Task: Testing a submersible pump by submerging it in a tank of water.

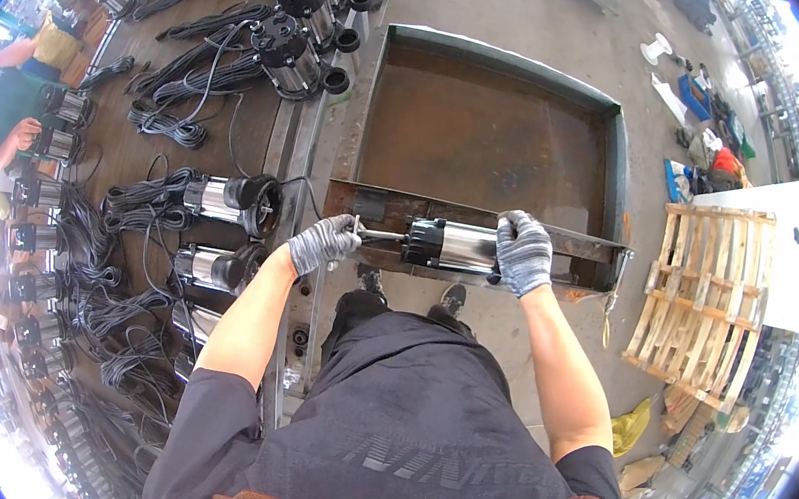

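A submersible pump (467, 247) with a shiny steel barrel and black end lies on its side across the metal ledge in front of me. My right hand (523, 252), in a grey striped glove, is closed over the pump's right end. On the other side my left hand (325, 243), gloved the same way, grips a T-handled wrench (381, 235). Its shaft points at the pump's black left end; whether the tip is seated there I cannot tell. A dark cable runs from near my left hand toward the bench.
Behind the ledge is a rusty metal tank (492, 132) holding brownish water. The bench (163, 252) at left carries several similar pumps (289, 55) and coiled black cables (143, 206). A co-worker (1, 111) is at the far left. Wooden pallets (704, 299) lean at right.
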`<state>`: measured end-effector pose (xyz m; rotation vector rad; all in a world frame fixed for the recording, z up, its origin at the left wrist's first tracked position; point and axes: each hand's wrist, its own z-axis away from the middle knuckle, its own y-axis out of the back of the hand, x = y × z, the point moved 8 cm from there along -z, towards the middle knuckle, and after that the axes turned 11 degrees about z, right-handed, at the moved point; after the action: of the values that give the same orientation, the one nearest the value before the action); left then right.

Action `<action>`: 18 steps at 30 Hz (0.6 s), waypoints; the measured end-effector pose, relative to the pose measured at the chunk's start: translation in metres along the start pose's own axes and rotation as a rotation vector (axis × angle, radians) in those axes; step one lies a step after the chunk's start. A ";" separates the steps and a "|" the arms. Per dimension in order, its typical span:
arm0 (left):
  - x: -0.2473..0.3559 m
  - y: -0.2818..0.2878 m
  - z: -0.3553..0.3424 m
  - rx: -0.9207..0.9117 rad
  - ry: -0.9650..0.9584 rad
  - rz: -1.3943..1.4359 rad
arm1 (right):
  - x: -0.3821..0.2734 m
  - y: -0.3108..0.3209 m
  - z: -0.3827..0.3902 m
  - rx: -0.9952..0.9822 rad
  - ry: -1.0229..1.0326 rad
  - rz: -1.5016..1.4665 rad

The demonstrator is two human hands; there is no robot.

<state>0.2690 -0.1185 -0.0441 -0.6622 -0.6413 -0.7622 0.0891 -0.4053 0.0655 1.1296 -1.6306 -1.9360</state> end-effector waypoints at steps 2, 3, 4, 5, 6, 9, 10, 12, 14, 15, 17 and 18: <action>-0.002 0.008 -0.009 0.019 -0.159 -0.271 | -0.001 0.000 0.000 0.002 0.005 0.004; 0.010 0.002 -0.009 0.036 -0.319 -0.544 | -0.001 0.000 -0.001 0.005 0.007 0.008; 0.003 0.006 -0.014 0.088 -0.211 -0.607 | -0.001 0.000 -0.001 0.005 0.007 0.010; 0.001 0.004 -0.014 0.087 -0.210 -0.605 | -0.001 0.000 -0.002 0.002 0.008 0.021; 0.010 -0.005 -0.007 0.087 -0.255 -0.486 | -0.001 0.001 -0.002 0.000 0.007 0.032; 0.002 0.002 -0.006 0.049 -0.317 -0.297 | -0.003 0.003 -0.001 0.017 0.016 0.026; -0.014 0.011 -0.013 -0.032 -0.195 -0.016 | -0.004 0.003 -0.001 0.017 0.019 0.026; -0.006 0.001 -0.001 -0.066 -0.163 0.078 | -0.005 0.004 -0.001 0.013 0.016 0.012; -0.017 0.012 -0.017 -0.015 -0.286 -0.197 | -0.003 0.003 0.000 0.014 0.018 0.014; -0.003 0.006 -0.013 0.039 -0.408 -0.474 | -0.003 0.002 0.000 0.014 0.022 0.014; 0.004 0.001 -0.009 0.098 -0.357 -0.571 | -0.002 0.001 0.000 0.015 0.016 0.012; 0.009 -0.002 -0.006 0.142 -0.356 -0.549 | -0.001 0.000 0.000 0.014 0.009 0.007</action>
<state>0.2741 -0.1273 -0.0410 -0.4946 -1.2221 -1.1032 0.0895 -0.4049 0.0658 1.1350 -1.6443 -1.9157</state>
